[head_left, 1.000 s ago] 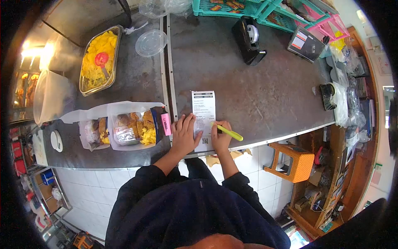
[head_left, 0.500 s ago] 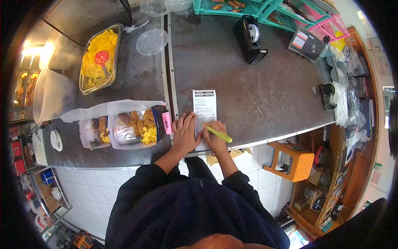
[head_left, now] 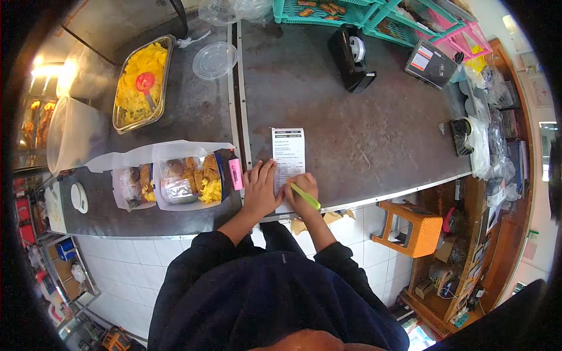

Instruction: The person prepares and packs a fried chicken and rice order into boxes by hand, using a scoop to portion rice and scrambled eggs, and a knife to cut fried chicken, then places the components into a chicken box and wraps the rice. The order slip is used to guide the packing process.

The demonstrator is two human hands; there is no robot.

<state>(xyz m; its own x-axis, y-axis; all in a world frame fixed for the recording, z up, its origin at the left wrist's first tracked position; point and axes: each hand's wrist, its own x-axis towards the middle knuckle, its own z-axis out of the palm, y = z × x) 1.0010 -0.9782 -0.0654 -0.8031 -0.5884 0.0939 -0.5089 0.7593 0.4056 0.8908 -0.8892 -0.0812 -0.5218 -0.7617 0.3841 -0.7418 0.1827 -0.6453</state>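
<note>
A long printed receipt [head_left: 290, 149] lies on the dark metal counter near its front edge. My left hand [head_left: 259, 188] rests flat on the receipt's left side and the counter, fingers stretched out, holding nothing. My right hand [head_left: 302, 192] is closed around a lime-green pen [head_left: 307, 198], whose tip end is at the lower part of the paper and hidden by my fingers. Just left of my left hand lies a pink marker [head_left: 235, 173] with a black cap. Beside it are open paper boxes of food, the larger box [head_left: 186, 205] holding fried pieces, yellow food and a plastic packet.
A tray of yellow food [head_left: 119, 120] with a red spoon stands at the back left, near a clear lid [head_left: 215, 60]. A black tape dispenser [head_left: 346, 61] and teal baskets [head_left: 322, 17] are at the back. An orange stool [head_left: 422, 232] stands below the counter's front right.
My right hand has turned slightly, and the pen's free end has swung down and left. My left hand stays in place on the receipt.
</note>
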